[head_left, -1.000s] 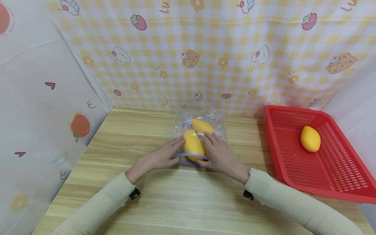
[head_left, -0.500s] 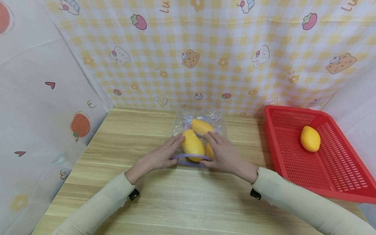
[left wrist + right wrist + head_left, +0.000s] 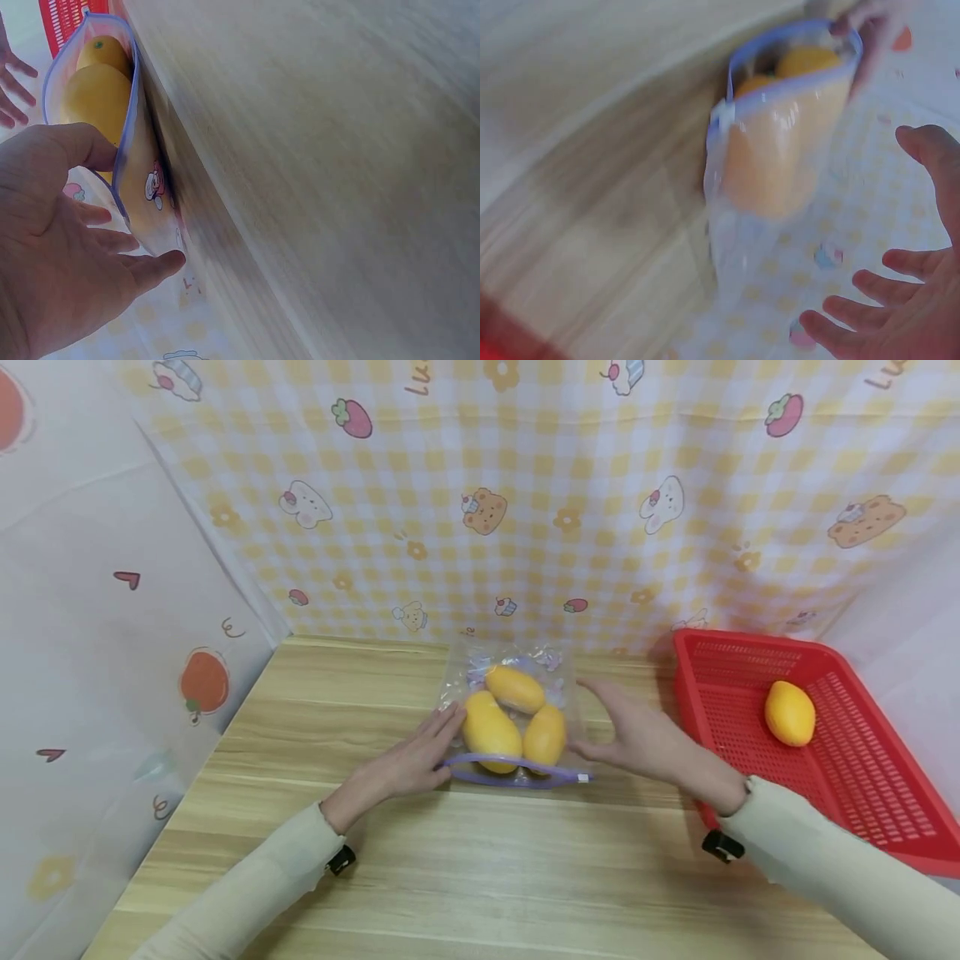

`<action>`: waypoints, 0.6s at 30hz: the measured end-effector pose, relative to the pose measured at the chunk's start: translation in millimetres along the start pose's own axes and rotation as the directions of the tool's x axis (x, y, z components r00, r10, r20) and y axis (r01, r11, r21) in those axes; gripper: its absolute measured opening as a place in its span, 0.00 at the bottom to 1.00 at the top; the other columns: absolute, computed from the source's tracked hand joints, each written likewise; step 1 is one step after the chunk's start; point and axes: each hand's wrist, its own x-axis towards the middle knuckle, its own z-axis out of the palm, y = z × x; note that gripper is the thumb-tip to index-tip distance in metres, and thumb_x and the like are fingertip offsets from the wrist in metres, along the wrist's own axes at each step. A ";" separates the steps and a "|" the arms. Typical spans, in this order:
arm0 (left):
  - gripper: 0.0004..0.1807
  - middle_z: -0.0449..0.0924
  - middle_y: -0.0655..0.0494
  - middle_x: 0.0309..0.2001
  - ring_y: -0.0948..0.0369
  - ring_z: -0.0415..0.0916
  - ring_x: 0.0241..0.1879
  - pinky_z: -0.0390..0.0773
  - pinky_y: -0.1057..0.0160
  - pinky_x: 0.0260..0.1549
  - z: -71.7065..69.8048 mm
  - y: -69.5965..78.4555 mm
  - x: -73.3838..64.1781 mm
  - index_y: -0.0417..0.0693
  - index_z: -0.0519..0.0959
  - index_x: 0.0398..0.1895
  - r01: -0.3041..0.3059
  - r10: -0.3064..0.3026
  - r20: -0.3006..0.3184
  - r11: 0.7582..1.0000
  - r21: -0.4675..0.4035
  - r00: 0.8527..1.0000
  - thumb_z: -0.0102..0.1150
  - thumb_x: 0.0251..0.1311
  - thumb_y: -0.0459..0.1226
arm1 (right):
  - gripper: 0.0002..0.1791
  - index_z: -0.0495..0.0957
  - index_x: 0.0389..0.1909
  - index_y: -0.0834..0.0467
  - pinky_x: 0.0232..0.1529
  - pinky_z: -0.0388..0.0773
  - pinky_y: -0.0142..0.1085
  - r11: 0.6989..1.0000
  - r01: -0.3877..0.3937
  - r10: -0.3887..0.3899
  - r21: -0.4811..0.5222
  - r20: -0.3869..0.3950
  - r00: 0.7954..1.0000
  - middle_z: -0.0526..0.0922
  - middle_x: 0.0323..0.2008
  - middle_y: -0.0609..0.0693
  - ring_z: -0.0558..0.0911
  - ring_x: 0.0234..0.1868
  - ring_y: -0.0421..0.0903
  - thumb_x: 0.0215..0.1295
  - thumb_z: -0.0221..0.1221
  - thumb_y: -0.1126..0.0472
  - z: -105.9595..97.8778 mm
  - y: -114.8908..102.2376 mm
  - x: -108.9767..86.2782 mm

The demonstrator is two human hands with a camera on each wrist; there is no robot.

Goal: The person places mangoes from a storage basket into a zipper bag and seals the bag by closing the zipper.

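Note:
A clear zip bag (image 3: pixel 513 647) with a purple zip edge lies on the table, its mouth towards me and gaping. Inside it are three yellow mangoes (image 3: pixel 491 731). My left hand (image 3: pixel 408 760) holds the bag's left corner: the thumb (image 3: pixel 94 146) hooks over the purple rim, and the fingers stretch along the bag's outer side. At the bag's right my right hand (image 3: pixel 648 739) has thumb and fingers spread, with nothing between them. The white slider (image 3: pixel 583 777) sits at the right end of the zip. In the right wrist view the bag (image 3: pixel 769 165) looks blurred.
A red plastic basket (image 3: pixel 738 814) with perforated walls stands to the right, close to my right forearm. One more yellow mango (image 3: pixel 790 713) lies in it. Behind the wooden table (image 3: pixel 480 877) hangs a checked curtain (image 3: pixel 420 510).
My right hand has let go of the bag and moved right, uncovering the right-hand mango and the slider. My left hand stays at the left corner.

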 end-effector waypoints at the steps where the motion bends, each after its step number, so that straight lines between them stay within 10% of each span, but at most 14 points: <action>1: 0.50 0.34 0.35 0.80 0.40 0.36 0.77 0.43 0.48 0.73 0.1 0.3 0.2 0.34 0.40 0.80 0.000 0.000 0.004 1.000 0.001 1.000 0.60 0.64 0.33 | 0.51 0.61 0.75 0.63 0.58 0.76 0.58 1.000 -0.016 0.016 -0.005 -0.005 1.000 0.70 0.69 0.63 0.74 0.64 0.62 0.57 0.74 0.46 -5.9 3.6 -2.2; 18: 0.45 0.39 0.34 0.79 0.38 0.37 0.77 0.43 0.48 0.74 -3.4 3.3 0.6 0.33 0.43 0.80 0.001 -0.001 0.037 1.000 -0.002 0.999 0.57 0.66 0.33 | 0.51 0.61 0.73 0.67 0.61 0.68 0.66 0.968 -0.235 0.235 -0.091 -0.013 0.972 0.67 0.68 0.68 0.67 0.66 0.67 0.60 0.70 0.40 -60.5 46.9 -35.3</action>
